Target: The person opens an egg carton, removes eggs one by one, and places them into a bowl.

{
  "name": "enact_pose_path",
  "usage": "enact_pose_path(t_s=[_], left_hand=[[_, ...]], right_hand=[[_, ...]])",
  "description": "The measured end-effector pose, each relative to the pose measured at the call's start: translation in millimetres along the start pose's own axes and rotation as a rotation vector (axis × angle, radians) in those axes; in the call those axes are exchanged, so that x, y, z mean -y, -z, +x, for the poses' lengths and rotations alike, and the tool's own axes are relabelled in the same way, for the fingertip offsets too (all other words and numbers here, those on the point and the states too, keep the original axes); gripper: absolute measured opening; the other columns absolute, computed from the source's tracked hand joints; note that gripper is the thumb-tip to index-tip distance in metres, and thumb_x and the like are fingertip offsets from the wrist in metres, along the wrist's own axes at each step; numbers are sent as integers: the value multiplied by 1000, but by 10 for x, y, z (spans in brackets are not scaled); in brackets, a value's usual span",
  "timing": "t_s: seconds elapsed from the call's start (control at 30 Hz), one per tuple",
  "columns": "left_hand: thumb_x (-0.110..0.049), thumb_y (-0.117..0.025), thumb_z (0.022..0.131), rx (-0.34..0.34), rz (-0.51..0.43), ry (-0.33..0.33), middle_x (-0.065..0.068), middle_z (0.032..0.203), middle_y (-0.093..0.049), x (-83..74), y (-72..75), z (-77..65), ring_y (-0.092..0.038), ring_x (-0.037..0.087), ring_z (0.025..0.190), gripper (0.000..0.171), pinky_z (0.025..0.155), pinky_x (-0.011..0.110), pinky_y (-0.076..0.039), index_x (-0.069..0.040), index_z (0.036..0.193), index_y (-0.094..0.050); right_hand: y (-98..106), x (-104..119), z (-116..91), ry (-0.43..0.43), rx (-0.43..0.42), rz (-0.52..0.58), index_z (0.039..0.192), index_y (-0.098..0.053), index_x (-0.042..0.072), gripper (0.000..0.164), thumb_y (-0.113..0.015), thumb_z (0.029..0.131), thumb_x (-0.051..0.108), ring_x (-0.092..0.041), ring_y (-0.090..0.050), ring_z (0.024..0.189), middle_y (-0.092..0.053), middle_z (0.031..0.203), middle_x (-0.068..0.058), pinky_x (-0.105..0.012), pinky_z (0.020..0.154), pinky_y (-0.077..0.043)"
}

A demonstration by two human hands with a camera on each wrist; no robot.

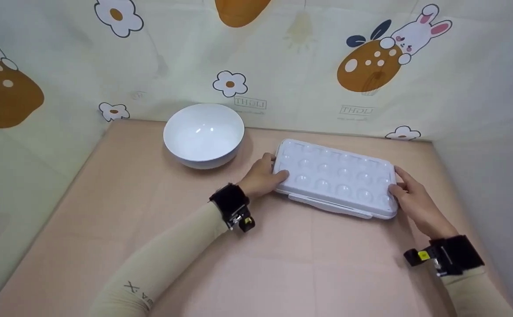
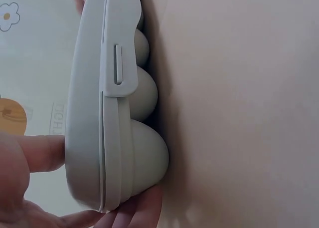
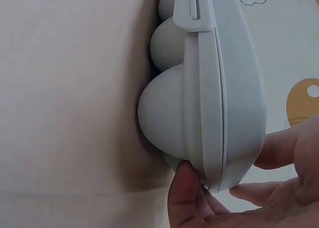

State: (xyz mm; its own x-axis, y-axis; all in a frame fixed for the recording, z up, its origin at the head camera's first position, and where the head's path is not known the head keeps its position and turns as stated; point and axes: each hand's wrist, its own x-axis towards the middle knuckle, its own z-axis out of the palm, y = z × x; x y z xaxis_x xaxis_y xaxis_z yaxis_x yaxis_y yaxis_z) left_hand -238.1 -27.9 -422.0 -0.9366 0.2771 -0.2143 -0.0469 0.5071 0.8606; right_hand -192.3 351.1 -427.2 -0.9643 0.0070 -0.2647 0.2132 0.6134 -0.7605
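Toward the right of the tabletop [image 1: 247, 281], right of and slightly nearer than the white bowl [image 1: 203, 134]: a pale lidded case [image 1: 335, 176], low over the surface (cannot tell whether touching). At its left end, the left hand [image 1: 263, 177], with fingers curled beneath and thumb on the lid [image 2: 83, 113], pinching; at its right end, the right hand [image 1: 417, 207], pinching likewise. Probably light, stiff and a little slippery, being smooth plastic; likely to crack if squeezed hard. Best held by both short ends, clear of the near-side latch [image 1: 329, 207], with support under the rounded cups [image 2: 149, 150].
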Motion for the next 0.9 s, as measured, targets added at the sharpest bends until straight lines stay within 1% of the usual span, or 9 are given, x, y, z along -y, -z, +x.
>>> enact_pose_path(t_s=[0.13,0.3,0.37,0.43,0.5,0.53,0.6,0.67,0.9], left_hand=[[-25,-60,107,-2,-14,-6,26,160,-43,1,-47,-47,-43,30,149,64,125,41,-34,6,155,-34],[-24,-60,107,-15,-34,-2,26,165,-37,3,-113,-66,-36,31,155,72,128,41,-28,7,161,-25],[-24,-60,107,-19,-41,-6,26,166,-36,3,-140,-65,-34,31,156,73,129,41,-26,7,162,-23],[-25,-60,107,-17,-46,-13,26,167,-35,-5,-164,-68,-32,31,157,75,129,42,-24,7,163,-22],[-25,-59,107,-12,-48,-30,25,168,-33,-12,-187,-67,-30,31,158,76,130,42,-22,6,165,-19],[-24,-59,107,-10,-49,-38,25,168,-33,-17,-199,-66,-29,30,158,77,130,41,-22,6,165,-18],[-24,-60,107,-7,-47,-53,24,168,-33,-30,-221,-64,-29,30,158,78,130,41,-21,5,166,-17],[-23,-60,107,-5,-45,-61,23,169,-34,-47,-240,-58,-29,30,159,79,130,41,-21,3,167,-16],[-23,-61,107,-19,-43,-43,24,168,-35,-85,-265,-20,-30,31,158,78,130,40,-21,4,166,-18]], right_hand=[[53,6,115,16,-15,-14,171,-2,11,67,-34,114,28,-46,-40,140,-33,157,-40,-60,117,-37],[97,24,246,22,-21,-17,171,-4,12,65,-33,114,26,-48,-37,144,-31,160,-40,-61,120,-35],[115,31,289,25,-26,-13,171,-6,12,64,-34,114,24,-46,-39,142,-32,159,-39,-56,116,-40],[135,34,324,26,-37,-10,171,-8,12,63,-34,114,23,-42,-42,137,-35,158,-38,-43,108,-46],[160,31,350,33,-52,-14,171,-11,11,62,-34,114,22,-38,-43,133,-38,156,-37,-28,97,-46],[172,28,360,36,-60,-12,170,-12,10,62,-34,114,21,-36,-44,131,-39,156,-37,-23,92,-43],[195,19,378,33,-69,-16,170,-13,10,61,-33,114,21,-34,-44,130,-39,157,-37,-17,86,-42],[216,11,388,29,-75,-14,170,-13,10,61,-33,114,20,-34,-44,131,-38,157,-37,-16,85,-41],[238,-4,419,19,-85,-13,170,-12,11,61,-31,114,21,-35,-43,131,-36,159,-37,-18,85,-42]])
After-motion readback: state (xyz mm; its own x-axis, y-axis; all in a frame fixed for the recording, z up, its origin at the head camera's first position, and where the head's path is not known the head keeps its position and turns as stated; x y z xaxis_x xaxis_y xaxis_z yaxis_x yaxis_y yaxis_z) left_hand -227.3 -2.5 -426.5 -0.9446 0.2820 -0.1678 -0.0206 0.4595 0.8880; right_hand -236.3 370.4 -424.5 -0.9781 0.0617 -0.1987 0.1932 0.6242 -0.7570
